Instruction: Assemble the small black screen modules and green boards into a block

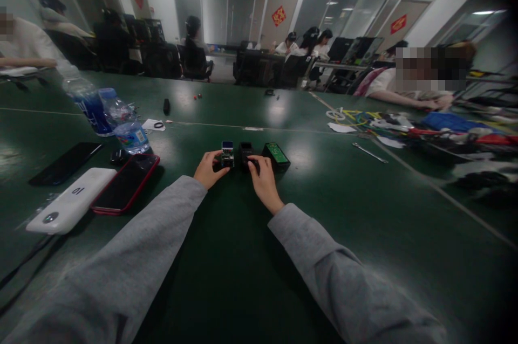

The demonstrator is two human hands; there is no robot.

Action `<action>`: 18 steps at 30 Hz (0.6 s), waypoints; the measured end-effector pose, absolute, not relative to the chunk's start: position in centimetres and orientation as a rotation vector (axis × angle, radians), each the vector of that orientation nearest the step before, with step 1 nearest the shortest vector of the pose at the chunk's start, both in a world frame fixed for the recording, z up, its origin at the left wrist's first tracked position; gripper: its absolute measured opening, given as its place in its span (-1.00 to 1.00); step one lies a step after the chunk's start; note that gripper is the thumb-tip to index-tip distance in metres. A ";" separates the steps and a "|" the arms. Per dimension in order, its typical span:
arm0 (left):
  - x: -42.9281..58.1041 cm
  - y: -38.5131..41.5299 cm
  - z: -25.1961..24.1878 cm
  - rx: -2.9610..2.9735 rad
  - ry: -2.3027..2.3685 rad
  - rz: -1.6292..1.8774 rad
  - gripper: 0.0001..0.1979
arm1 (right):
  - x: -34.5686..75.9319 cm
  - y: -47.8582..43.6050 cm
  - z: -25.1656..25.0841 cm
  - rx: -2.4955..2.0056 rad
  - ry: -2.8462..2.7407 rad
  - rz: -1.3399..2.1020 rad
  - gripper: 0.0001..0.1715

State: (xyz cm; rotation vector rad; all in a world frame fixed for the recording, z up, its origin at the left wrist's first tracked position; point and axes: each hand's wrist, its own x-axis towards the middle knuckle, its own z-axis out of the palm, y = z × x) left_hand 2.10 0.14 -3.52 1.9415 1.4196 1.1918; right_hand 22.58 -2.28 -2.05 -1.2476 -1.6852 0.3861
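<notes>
Two grey sleeves (pixel 133 263) reached forward from the bottom edge across a dark green table (pixel 243 258). At near left lay a white power bank (pixel 70 206), and touching its far side a red-cased phone (pixel 126 182), screen up and dark. A black phone (pixel 65 163) lay a little further left.

In the middle of the table, the left hand (pixel 210 169) was closed by thumb and fingertips on a small module (pixel 227 154) (it carried a tiny blue-lit panel on top), which stood on the table. Just beside it, the right hand (pixel 265 182) lay palm down with its fingers bent onto the near edge of a black block (pixel 245 151); whether it gripped or only touched could not be told. A green-topped box (pixel 276 155) sat against the block's right side.

Beyond the phones stood two water bottles (pixel 125 125). To the right, well apart from the hands, lay a thin metal tool (pixel 369 152), and further off a tangle of coloured cables (pixel 356 116). Other people (pixel 404 88) sat at the far edges of the table and at desks behind.
</notes>
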 end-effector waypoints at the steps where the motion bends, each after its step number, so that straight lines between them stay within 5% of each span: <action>1: 2.1 0.1 -3.5 1.941 1.419 1.192 -0.43 | 22.5 -2.3 -2.0 -1.227 -1.712 0.404 -0.65; 11: 2.2 0.1 -3.5 1.943 1.438 1.161 -0.45 | 22.9 -2.8 -0.8 -1.344 -1.695 0.048 -0.56; 18: 2.3 -0.2 -3.0 1.955 1.455 1.132 -0.47 | 27.8 0.1 -2.6 -1.546 -1.498 -0.098 -0.26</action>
